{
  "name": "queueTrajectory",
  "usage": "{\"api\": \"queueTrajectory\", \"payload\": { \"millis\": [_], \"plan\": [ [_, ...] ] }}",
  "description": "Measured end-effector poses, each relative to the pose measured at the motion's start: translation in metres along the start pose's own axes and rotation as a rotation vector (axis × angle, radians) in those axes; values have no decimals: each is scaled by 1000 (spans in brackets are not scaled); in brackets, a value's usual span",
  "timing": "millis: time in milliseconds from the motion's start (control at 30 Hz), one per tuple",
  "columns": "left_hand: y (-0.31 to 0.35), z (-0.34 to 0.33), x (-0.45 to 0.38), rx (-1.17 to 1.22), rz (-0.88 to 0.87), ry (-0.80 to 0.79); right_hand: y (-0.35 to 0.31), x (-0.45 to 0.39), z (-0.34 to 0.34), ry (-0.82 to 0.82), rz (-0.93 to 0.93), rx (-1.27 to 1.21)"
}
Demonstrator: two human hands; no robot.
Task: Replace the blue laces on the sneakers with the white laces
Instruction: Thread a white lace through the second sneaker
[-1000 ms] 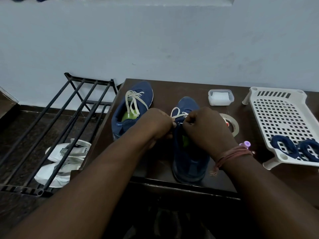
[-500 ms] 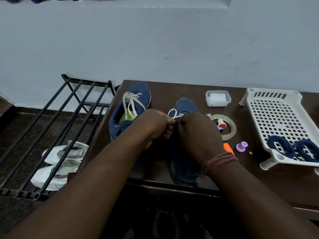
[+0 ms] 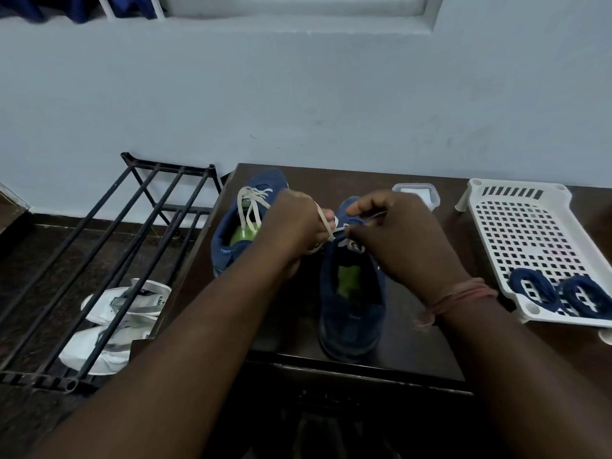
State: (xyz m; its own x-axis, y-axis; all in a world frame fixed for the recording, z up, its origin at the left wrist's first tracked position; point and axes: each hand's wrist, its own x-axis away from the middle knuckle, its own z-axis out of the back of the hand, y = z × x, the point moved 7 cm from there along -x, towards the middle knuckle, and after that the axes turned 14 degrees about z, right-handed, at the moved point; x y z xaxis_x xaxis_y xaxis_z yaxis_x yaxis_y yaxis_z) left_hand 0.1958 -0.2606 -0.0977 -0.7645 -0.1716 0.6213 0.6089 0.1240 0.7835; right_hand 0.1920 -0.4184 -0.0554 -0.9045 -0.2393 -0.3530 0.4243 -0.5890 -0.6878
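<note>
Over the near blue cloth sneaker [image 3: 352, 313], our left hand [image 3: 291, 226] and right hand [image 3: 400, 236] each pinch the flat white lace [image 3: 326, 226] to tie it tight.

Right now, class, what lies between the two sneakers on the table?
In the head view, the left hand gripping the white lace sits between the left sneaker and right sneaker.

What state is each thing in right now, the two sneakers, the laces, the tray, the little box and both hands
Left sneaker: white-laced, ends loose.
Right sneaker: partly laced, untied.
White lace: pulled across between both hands.
Blue laces: removed, coiled on the tray.
White tray: upright on its legs.
Clear box: lid on.
Left hand: gripping the lace.
Right hand: pinching the lace.
</note>
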Motion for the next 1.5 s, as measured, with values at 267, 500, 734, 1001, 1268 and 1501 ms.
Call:
{"api": "queueTrajectory", "payload": {
  "millis": [267,500,734,1001,1268,1501],
  "plan": [
    [21,54,-14,150,-16,53,24,23,-7,-378,-194,295],
    [-8,25,3,-896,6,-129,29,22,-5,-315,-267,319],
    [32,19,8,362,-27,-507,30,26,-8,-317,-325,225],
    [16,59,-14,-451,-26,161,31,25,-9,-321,-334,293],
    [1,2,-19,-995,-431,297,26,26,-17,-324,-250,304],
    [-18,-18,-52,-987,-519,252,27,26,-19,-328,-228,274]
  ]
}}
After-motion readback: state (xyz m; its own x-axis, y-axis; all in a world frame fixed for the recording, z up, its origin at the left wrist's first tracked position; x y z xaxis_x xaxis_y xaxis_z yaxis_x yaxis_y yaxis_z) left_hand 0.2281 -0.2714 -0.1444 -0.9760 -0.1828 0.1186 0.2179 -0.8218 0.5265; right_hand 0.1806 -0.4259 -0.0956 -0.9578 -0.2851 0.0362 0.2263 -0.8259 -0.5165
